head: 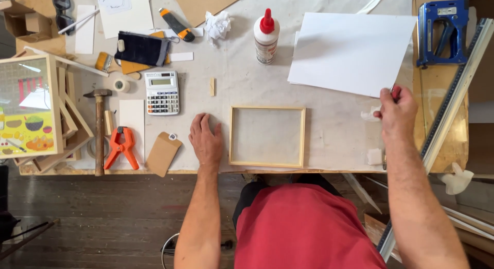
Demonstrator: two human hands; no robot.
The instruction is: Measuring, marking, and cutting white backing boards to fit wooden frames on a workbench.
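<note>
Between the hands lies the frame [267, 136], long axis crosswise; left hand [206, 139] rests flat and empty just beside it, right hand [397, 112] farther off, pinching something small and red by the white sheet [350, 53].

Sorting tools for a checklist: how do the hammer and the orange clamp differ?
The hammer is long, with a brown wooden handle and dark metal head; the orange clamp is short, plastic and two-legged. The hammer reaches the table edge; the clamp stops short. Both lie flat, side by side, left of the left hand.
</note>
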